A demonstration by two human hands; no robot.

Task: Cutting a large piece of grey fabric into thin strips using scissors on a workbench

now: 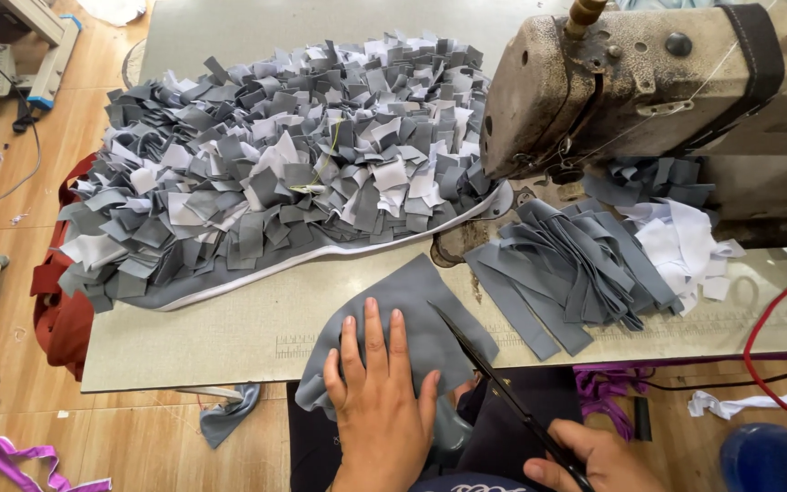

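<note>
My left hand [377, 392] lies flat, fingers spread, on a grey piece of fabric [412, 310] that hangs over the table's front edge. My right hand [594, 460] grips black scissors [494, 378] at the handles. Their blades point up and left, with the tip on the grey fabric's right side. A shaggy mat [275, 164] of grey and white fabric strips lies beyond, partly under the sewing machine.
An old beige sewing machine [649, 82] stands at the right. Cut grey strips [567, 264] and white pieces [685, 241] are piled below it. A red cable [762, 337] curves at the right edge. Fabric scraps lie on the wooden floor [20, 383] to the left.
</note>
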